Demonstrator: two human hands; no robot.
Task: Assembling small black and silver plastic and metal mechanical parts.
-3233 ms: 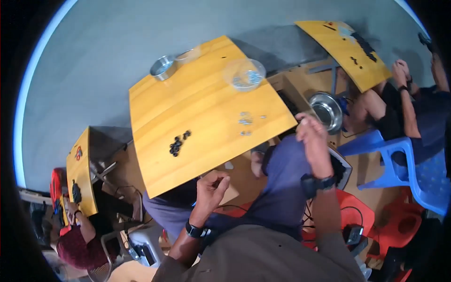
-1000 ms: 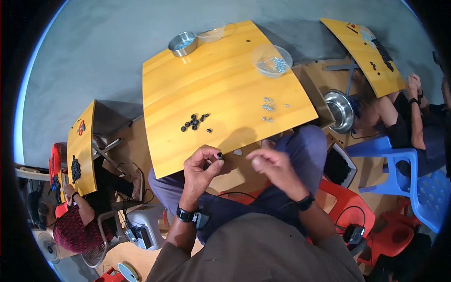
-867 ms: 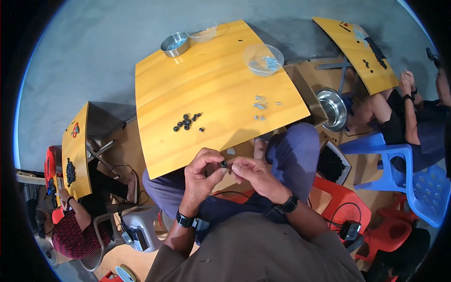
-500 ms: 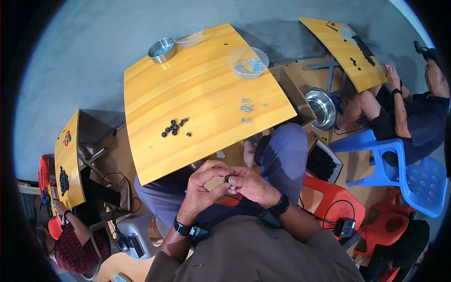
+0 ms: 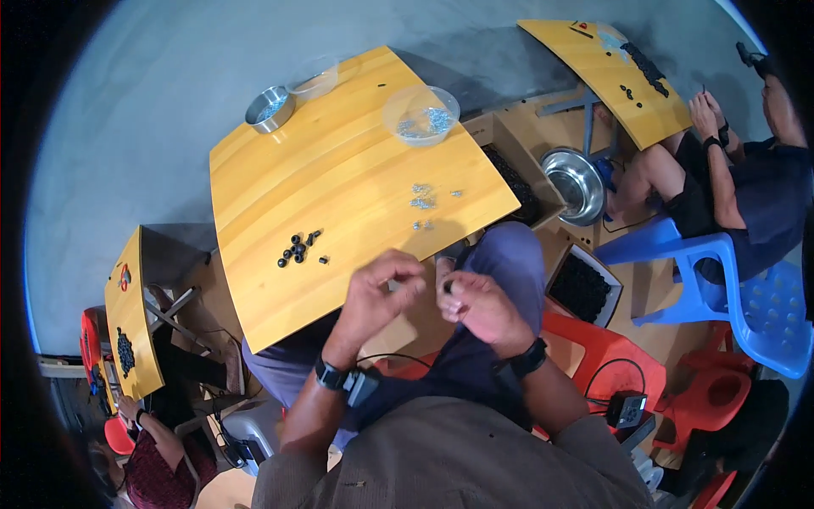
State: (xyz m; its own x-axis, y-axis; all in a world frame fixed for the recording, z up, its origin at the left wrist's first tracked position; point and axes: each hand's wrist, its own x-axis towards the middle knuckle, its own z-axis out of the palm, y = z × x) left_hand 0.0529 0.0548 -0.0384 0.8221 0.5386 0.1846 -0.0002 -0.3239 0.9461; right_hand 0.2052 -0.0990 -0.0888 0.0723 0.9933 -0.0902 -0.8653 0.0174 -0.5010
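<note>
Left hand: we see the left hand (image 5: 379, 293) at frame centre, just below the near edge of the board (image 5: 339, 170); its fingers are curled and pinched together, but what they pinch is too small to tell.
Right hand: the right hand (image 5: 475, 305) sits just right of it, fingers closed on a small dark part (image 5: 448, 287) held at its fingertips.
Hand spacing: we read the two hands as near each other but apart, both over the lap.
Black parts: a small cluster of black parts (image 5: 298, 247) lies on the board, left of centre, near its lower edge.
Metal parts: a loose scatter of metal parts (image 5: 421, 202) lies on the board to the right, well apart from the black cluster.
Clear bowl: a clear bowl (image 5: 420, 115) at the board's upper right edge holds more metal parts.
Steel bowl: a steel bowl (image 5: 270, 109) stands at the upper left corner of the board.
Bins: a dark-filled bin (image 5: 585, 288) stands at the right of the knee.
Progress: we judge the work to be mid-cycle; one part is in hand, while several black and metal parts on the board remain untouched.
Finished pieces: we cannot tell from this view where completed pieces go, nor how many exist.
Others: another person (image 5: 746, 161) sits at the upper right.
</note>
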